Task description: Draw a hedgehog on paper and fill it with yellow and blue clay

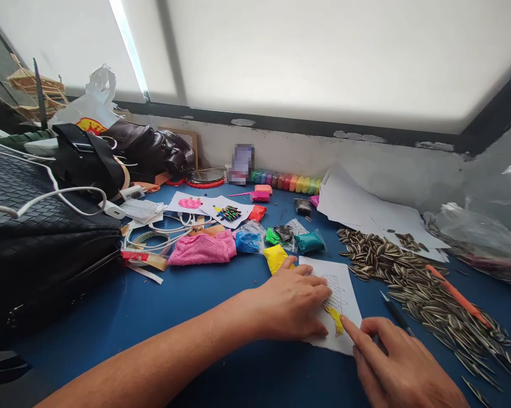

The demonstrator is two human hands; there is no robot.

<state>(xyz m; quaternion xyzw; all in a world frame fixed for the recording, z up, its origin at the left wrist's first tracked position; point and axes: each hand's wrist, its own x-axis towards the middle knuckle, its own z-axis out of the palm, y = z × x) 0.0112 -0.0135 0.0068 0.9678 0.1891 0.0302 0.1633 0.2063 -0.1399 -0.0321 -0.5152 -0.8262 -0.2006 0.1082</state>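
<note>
A white sheet of paper (pixel 348 279) with a pencil drawing lies on the blue table in front of me. On its lower part is a smeared strip of yellow modelling clay (pixel 336 322). My left hand (pixel 292 297) lies flat with spread fingers over the sheet's left side, covering part of the drawing. One outstretched finger of my right hand (pixel 402 362) touches the edge of the yellow strip; the other fingers are bent, with nothing seen in them. Just beyond my left fingertips sits a yellow clay packet (pixel 276 259).
Striped sunflower seeds (pixel 391 272) spread across the right side, with a pen (pixel 396 314) and an orange tool (pixel 457 294) among them. Clay packets, a pink cloth (pixel 202 247) and decorated cards (pixel 228 212) lie farther back. A black bag (pixel 47 243) stands left; paper sheets (pixel 353 198) lean behind.
</note>
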